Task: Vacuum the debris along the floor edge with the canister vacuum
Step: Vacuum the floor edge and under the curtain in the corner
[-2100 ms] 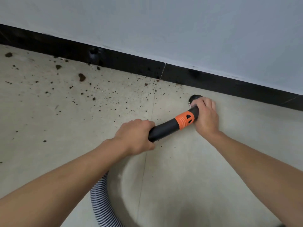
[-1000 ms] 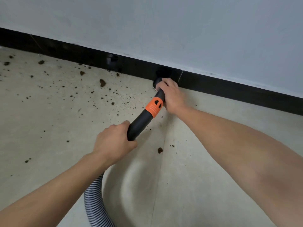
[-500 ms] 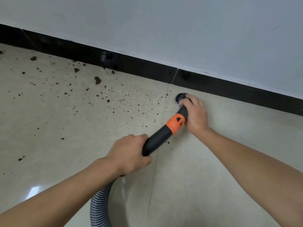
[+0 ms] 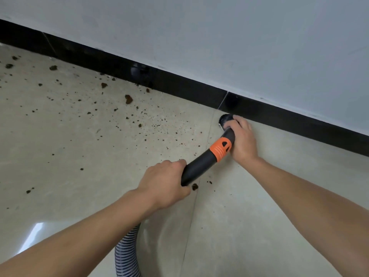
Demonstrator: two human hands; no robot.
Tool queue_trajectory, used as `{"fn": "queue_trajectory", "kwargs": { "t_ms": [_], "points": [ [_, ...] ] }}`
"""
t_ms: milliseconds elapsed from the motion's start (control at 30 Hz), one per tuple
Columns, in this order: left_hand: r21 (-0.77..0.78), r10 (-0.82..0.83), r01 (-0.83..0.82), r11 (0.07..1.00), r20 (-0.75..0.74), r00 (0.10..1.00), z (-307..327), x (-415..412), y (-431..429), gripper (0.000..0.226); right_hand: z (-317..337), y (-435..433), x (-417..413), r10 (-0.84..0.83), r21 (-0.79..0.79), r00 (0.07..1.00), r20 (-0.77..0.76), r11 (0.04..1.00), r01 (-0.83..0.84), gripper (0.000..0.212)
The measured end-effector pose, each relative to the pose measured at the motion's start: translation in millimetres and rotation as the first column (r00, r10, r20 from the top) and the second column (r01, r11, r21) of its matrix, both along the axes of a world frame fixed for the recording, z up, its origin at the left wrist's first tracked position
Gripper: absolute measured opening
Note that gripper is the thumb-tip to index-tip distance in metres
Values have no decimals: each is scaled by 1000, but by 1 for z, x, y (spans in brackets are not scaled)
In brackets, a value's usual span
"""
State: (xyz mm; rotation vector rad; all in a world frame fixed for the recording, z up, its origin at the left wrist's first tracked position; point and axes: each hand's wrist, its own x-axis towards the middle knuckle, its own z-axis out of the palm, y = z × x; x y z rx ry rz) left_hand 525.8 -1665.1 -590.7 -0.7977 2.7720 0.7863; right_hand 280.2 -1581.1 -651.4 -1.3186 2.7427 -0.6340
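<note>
Floor: pale floor tiles (image 4: 79,196) are lying below me, and a black baseboard (image 4: 179,86) is running along the foot of the grey wall (image 4: 219,37).
Crumbs: brown crumbs (image 4: 128,99) are lying all over the left part of the floor, right up to the baseboard. The right part is looking clean.
Wand: I am holding the black wand (image 4: 199,166) low over the floor, between my two hands, near the baseboard.
Brush: the round brush (image 4: 225,119) at its tip is sitting on the floor just beside the baseboard, next to a tile line (image 4: 207,136).
Left hand: my left hand (image 4: 163,184) is gripping the back end of the wand, with its fingers (image 4: 173,163) wrapped round it.
Right hand: my right hand (image 4: 242,138) is gripping the front end past the orange ring (image 4: 220,148), with its fingers (image 4: 239,118) curled over the neck of the brush.
Hose: the ribbed hose (image 4: 125,254) is running back toward me under my left arm.
Pointing: the wand's long side is going from my left hand up and to the right. The brush end is facing the wall and the hose end is facing me.
Trouble: I think the brush could be bumping the baseboard and pushing crumbs along. One lump (image 4: 195,186) is lying by my left hand, and I could be missing it. Big lumps could be blocking the brush. The hose could be dragging through the crumbs and spreading them.
</note>
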Motion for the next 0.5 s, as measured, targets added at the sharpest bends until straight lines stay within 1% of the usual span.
{"fn": "queue_trajectory", "kwargs": {
  "t_ms": [100, 167, 233, 267, 333, 400, 500],
  "points": [
    [-7, 130, -130, 991, -32, 991, -6, 9, -23, 23, 3, -53, 0, 135, 23, 991, -12, 991, -134, 36],
    [24, 229, -228, 973, -61, 971, -8, 18, -43, 24, 3, -88, 3, 224, 40, 974, -22, 974, -223, 35],
    [65, 305, -300, 952, -83, 949, -8, 26, -56, 24, 3, -112, 9, 260, 82, 965, -37, 963, -257, 36],
    [61, 317, -313, 948, -86, 944, -8, 30, -59, 25, 3, -118, 12, 268, 86, 963, -39, 961, -264, 37],
    [21, 302, -302, 953, -82, 950, -8, 35, -55, 26, 1, -118, 16, 287, 65, 957, -38, 957, -284, 37],
    [-9, 256, -257, 966, -66, 964, -5, 39, -47, 28, 3, -103, 18, 306, 59, 951, -41, 951, -303, 37],
    [37, 125, -124, 992, -19, 992, 1, 43, -35, 30, 11, -53, 17, 279, 99, 959, -51, 957, -273, 34]
  ]
}}
